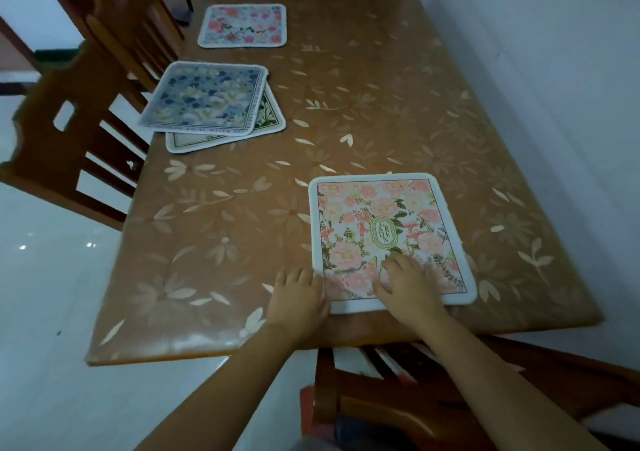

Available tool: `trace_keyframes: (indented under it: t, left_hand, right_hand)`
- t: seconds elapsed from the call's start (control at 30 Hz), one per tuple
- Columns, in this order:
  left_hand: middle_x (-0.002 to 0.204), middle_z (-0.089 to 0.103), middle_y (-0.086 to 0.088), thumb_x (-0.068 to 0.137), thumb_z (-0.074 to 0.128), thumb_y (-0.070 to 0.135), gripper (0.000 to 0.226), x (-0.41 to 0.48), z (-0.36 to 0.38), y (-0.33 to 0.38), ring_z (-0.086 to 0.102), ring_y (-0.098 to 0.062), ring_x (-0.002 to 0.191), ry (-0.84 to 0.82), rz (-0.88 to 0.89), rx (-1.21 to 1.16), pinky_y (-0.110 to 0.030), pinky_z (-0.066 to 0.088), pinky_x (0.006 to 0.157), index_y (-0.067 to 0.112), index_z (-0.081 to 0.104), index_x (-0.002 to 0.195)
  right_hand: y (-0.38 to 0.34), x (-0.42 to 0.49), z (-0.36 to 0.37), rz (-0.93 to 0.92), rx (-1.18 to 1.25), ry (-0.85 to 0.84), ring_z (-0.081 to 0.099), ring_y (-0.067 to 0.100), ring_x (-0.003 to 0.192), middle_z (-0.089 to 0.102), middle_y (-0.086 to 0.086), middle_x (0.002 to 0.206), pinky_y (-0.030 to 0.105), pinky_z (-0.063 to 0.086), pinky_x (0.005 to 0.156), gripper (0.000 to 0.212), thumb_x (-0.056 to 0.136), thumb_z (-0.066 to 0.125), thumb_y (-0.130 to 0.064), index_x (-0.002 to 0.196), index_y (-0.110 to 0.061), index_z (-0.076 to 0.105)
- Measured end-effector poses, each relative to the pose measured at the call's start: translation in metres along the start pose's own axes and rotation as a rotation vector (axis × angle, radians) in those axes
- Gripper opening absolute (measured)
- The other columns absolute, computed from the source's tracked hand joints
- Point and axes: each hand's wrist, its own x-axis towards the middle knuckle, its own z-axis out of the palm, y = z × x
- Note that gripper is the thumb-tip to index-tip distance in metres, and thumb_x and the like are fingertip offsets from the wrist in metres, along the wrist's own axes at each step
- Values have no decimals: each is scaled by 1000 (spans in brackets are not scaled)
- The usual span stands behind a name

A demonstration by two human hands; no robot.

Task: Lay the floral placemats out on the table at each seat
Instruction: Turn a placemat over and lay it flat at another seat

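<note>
Head view: left hand (298, 294), right hand (406, 286) flat, fingers (403, 264) apart, at pink placemat (381, 215); blue placemat (204, 98), chair (65, 138) beyond.

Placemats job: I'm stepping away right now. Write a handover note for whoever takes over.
Left hand: open, fingers resting at the left edge of the pink mat.
Right hand: open, flat on that mat's near end.
Mats: the pink mat lies flat at the near end of the table. The red-flowered mat lies by the far left chair. The blue mat sits askew on top of the green-bordered mat by the middle left chair.
Done: two mats laid singly.
Left: split the stacked pair; one probably belongs at another seat.
</note>
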Motion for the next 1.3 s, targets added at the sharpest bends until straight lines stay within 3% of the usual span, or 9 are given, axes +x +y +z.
trace_keyframes:
  t: [0.1,0.2,0.3,0.53,0.67,0.83,0.9,1.0,1.3]
  left_hand:
    - [127,52,-10,89,43,35,41,-43,-22,-16,38,-30,124,90,-13,-37,-49,23,104,12,47,123]
    - [108,64,-14,75,68,26,35,-94,-44,-39,55,-35,108,273,-11,-83,-53,41,90,6,62,104]
    - [103,67,-15,65,76,22,39,-140,-60,-63,60,-34,100,376,-72,-124,-53,47,83,5,65,99]
    - [106,67,-16,65,75,19,43,-227,-74,-129,61,-33,100,509,-209,-149,-54,46,85,5,65,104]
    - [108,67,-14,79,47,29,41,-250,-85,-169,62,-32,99,563,-276,-159,-47,48,82,5,64,107]
    - [111,65,-19,76,59,21,37,-239,-93,-221,61,-37,101,579,-307,-156,-51,48,83,1,63,107]
    - [110,65,-18,77,58,23,37,-225,-99,-244,60,-36,101,580,-274,-132,-52,47,83,3,63,108]
    - [112,65,-18,67,75,20,47,-198,-112,-284,60,-36,103,551,-225,-99,-54,46,85,4,63,110]
    - [117,62,-16,75,68,21,42,-121,-149,-394,56,-35,110,508,-115,-75,-52,43,91,5,60,113]
  right_hand:
    - [-42,-23,-16,-85,-19,79,32,21,128,42,6,138,46,22,106,44,90,43,-39,127,-16,43]
    - [-98,-50,-26,-158,10,121,33,20,129,44,5,138,48,20,108,43,90,45,-36,128,-16,43]
    - [-155,-75,-30,-248,63,193,40,23,124,50,7,132,47,26,105,40,87,52,-31,124,-14,49]
    - [-263,-110,-14,-387,77,194,35,20,128,46,0,136,45,24,107,41,90,46,-33,129,-21,42]
    - [-309,-105,-12,-464,84,234,44,22,121,54,3,128,44,31,102,39,87,53,-30,123,-18,49]
    - [-363,-70,-13,-527,58,303,53,26,113,60,7,118,45,40,94,38,81,62,-25,117,-13,55]
    - [-382,-48,-12,-503,57,309,50,24,116,58,5,122,47,38,97,39,83,59,-28,120,-15,53]
    - [-408,-12,-9,-469,83,296,45,23,120,54,5,127,49,36,102,42,85,55,-29,125,-16,49]
    - [-481,85,-31,-309,177,387,46,26,120,56,8,125,50,34,103,37,86,57,-24,120,-13,53]
